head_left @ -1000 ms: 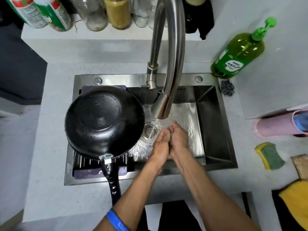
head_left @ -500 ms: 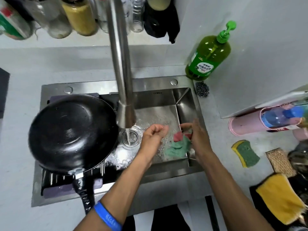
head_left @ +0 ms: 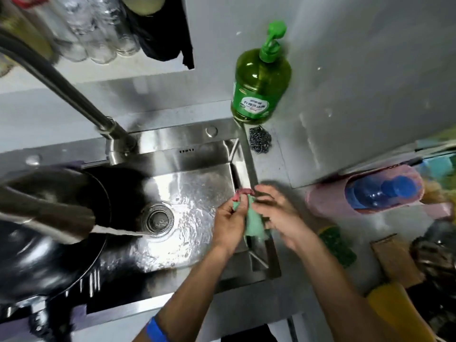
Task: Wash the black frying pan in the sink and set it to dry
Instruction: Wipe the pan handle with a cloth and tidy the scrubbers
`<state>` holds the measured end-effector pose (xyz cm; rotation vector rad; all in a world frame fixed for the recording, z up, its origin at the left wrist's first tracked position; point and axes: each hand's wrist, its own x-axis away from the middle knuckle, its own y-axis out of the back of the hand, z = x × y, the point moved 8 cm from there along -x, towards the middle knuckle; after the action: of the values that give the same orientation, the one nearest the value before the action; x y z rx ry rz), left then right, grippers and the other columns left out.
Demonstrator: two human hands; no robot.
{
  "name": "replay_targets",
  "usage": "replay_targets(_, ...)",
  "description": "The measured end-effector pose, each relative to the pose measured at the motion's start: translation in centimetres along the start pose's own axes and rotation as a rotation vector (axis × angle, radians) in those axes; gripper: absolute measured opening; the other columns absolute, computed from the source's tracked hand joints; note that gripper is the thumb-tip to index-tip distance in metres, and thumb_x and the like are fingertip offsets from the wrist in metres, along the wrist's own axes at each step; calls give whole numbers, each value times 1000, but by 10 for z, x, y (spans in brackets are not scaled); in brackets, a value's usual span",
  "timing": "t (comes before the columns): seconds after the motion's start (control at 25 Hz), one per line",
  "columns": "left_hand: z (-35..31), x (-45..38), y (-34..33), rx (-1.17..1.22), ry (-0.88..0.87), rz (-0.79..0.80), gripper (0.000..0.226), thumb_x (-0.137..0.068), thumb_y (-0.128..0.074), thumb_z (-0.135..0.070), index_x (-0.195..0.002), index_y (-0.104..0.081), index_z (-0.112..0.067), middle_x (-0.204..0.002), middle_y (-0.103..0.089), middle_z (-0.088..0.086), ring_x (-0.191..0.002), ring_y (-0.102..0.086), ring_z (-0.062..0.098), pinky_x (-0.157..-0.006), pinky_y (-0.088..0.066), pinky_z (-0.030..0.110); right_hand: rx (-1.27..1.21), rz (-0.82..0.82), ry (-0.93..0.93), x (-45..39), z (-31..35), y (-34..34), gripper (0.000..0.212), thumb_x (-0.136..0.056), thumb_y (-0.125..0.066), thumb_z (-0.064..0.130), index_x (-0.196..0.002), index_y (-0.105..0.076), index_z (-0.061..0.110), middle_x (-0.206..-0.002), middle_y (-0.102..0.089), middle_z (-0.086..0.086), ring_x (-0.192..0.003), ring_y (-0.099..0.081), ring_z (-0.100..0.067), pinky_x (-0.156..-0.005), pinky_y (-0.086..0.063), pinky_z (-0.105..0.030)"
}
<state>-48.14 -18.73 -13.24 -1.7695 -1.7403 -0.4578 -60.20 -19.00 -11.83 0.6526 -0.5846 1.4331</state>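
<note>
The black frying pan [head_left: 44, 253] lies upside down on a rack over the left part of the steel sink [head_left: 197, 139], its handle pointing toward me. Water runs from the faucet [head_left: 61, 218] toward the drain [head_left: 159, 219]. At the sink's right edge both hands meet on a green and pink cloth [head_left: 253, 222]. My left hand [head_left: 229, 222] pinches its top edge. My right hand [head_left: 278, 215], blurred, holds the cloth's right side.
A green dish soap pump bottle [head_left: 260, 87] stands behind the sink, with a steel wool scourer [head_left: 259, 141] beside it. On the right counter lie a green sponge [head_left: 338, 245], a brown pad [head_left: 394, 257], a yellow cloth [head_left: 394, 309] and a pink holder with a blue bottle [head_left: 380, 193].
My hands left the water stream and moved to the sink's right edge, bringing the green cloth up between them. The view swung right, so the pan sits further left.
</note>
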Motion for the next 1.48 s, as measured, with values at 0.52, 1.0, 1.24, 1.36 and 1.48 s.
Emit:
replay_targets(0.52,-87,-129,-69,-1152,-678,12,57,-76,-61,-16,-132,-54,-18,-136,-49,8,-113,-50,31,-93,-49,45,955,-249,483,-93,3,21,56,-104,-35,34,-153,-37,8,-164,-26,-11,-153,-20,-24,-124,-7,-31)
replay_targets(1.0,-48,-118,-19,-840,-631,-6,9,-83,-67,-8,-90,-68,-13,-104,-59,4,-90,-61,22,-84,-52,34,496,-149,252,-115,49,43,43,-106,-40,40,-145,-50,24,-146,-51,-2,-133,-48,-24,-106,-43,-37)
replay_targets(1.24,-19,-86,-69,-958,-787,338,37,-73,-70,-3,-108,-70,-14,-130,-61,3,-118,-55,21,-105,-40,30,523,-149,176,-160,102,33,39,-108,-36,24,-137,-57,8,-140,-53,-8,-130,-47,-23,-114,-35,-33)
replay_targets(1.36,-44,-81,-59,-840,-740,242,35,-78,-71,-8,-113,-70,-10,-129,-62,3,-116,-57,16,-106,-42,25,767,-121,263,-155,92,24,42,-108,-37,20,-144,-51,5,-156,-36,-8,-145,-31,-19,-122,-15,-26)
replay_targets(1.48,-137,-81,-21,-652,-778,-198,27,-85,-66,-13,-112,-67,-11,-106,-68,1,-90,-62,14,-81,-55,39,875,-211,317,-157,92,22,45,-103,-41,34,-132,-64,10,-151,-40,-8,-142,-35,-22,-121,-21,-31)
